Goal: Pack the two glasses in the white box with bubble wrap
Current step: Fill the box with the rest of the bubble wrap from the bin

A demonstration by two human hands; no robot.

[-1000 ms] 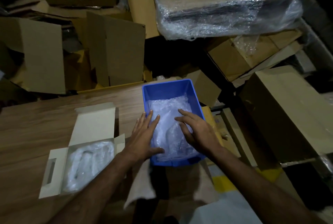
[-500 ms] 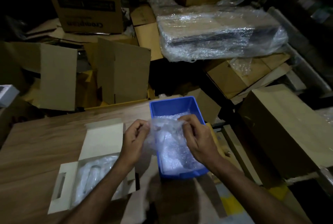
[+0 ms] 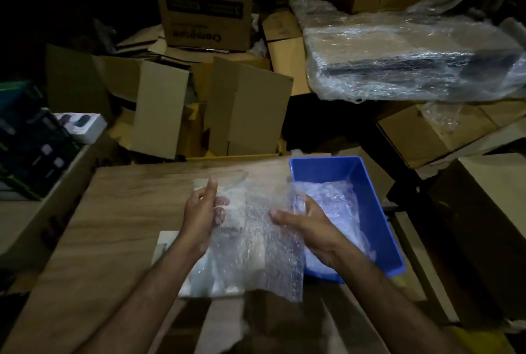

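A clear sheet of bubble wrap (image 3: 256, 242) hangs spread between both hands above the wooden table (image 3: 128, 211). My left hand (image 3: 200, 211) pinches its upper left edge. My right hand (image 3: 307, 225) grips its right edge, just over the left wall of the blue bin (image 3: 370, 183). More bubble wrap (image 3: 336, 200) lies inside that bin. The white box (image 3: 166, 242) sits under the held sheet and my left forearm; only its left edge and a pale, wrapped filling show. No bare glass is visible.
Brown cardboard cartons (image 3: 242, 106) crowd the far edge of the table. A plastic-wrapped flat package (image 3: 412, 57) lies at the back right. A large carton (image 3: 484, 225) stands right of the bin. Dark boxes (image 3: 34, 148) are stacked at left.
Both hands lifted a sheet of bubble wrap out of the blue bin, carried it left and spread it open over the white box. The camera view tilted up and shifted left.
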